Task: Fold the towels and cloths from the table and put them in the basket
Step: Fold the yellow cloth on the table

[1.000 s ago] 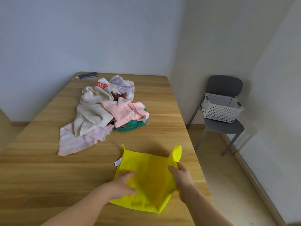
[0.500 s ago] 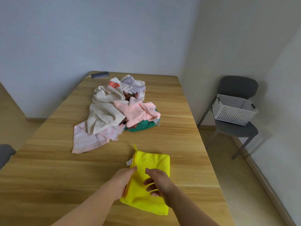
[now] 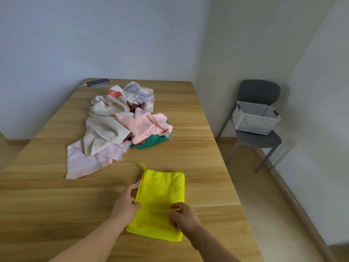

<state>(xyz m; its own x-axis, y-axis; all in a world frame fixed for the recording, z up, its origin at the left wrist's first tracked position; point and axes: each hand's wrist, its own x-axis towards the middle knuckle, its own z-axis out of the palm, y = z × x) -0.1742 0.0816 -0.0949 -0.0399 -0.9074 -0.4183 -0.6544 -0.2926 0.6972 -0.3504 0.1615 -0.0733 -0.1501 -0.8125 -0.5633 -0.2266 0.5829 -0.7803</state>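
A long wooden desk fills most of the view and runs away to a pale wall. To its right, well apart from it, a grey chair stands on the floor in the corner. A white perforated basket sits on the chair seat.

On the far half of the desk lies a loose pile of unfolded cloths. A cream towel with a red print is draped over the pile's left side. A pale striped cloth sticks out flat from under it toward the near side. A pink cloth is crumpled on the right of the pile, on top of a green cloth. A grey patterned cloth lies at the far end.

The yellow cloth lies apart from the pile on the near half of the desk, folded into a flat oblong. Both hands are on it. The left hand rests at its left edge, the grip spread: the thumb lies on the cloth and the fingers reach fairly straight along the edge. The right hand is on its near right part, back up, fingers bent with their tips down on the fabric. Whether that grip pinches a fold I cannot tell.

A dark phone lies at the far left corner of the desk. A small white tag pokes out from the yellow cloth's left edge, just beyond the left fingertips.
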